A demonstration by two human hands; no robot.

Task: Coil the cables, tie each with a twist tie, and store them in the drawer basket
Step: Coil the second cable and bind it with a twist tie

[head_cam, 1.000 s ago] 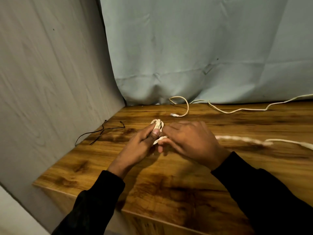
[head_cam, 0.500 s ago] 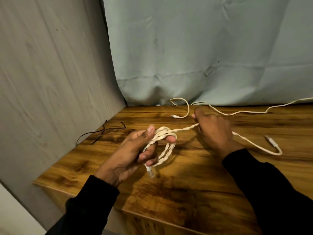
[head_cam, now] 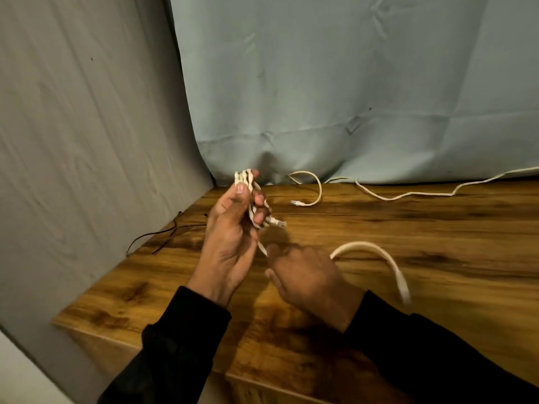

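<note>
My left hand [head_cam: 233, 237] is raised above the wooden table [head_cam: 408, 272] and grips several loops of a cream cable coil [head_cam: 246, 177], whose plug end [head_cam: 277, 222] sticks out to the right of the fingers. A strand runs down from the coil to my right hand [head_cam: 309, 282], which is blurred and holds the cable low near the table. The loose part of that cable [head_cam: 376, 252] arcs out to the right of the right hand.
A second cream cable [head_cam: 408, 194] lies along the back of the table, its plug end [head_cam: 296, 203] curled near the blue cloth backdrop [head_cam: 350, 83]. Thin black twist ties [head_cam: 172, 231] lie at the table's left edge by the grey wall.
My left hand rose with the coil, now bunched tighter. My right hand moved from the far side back toward me and down, pulling the loose cable into an arc.
</note>
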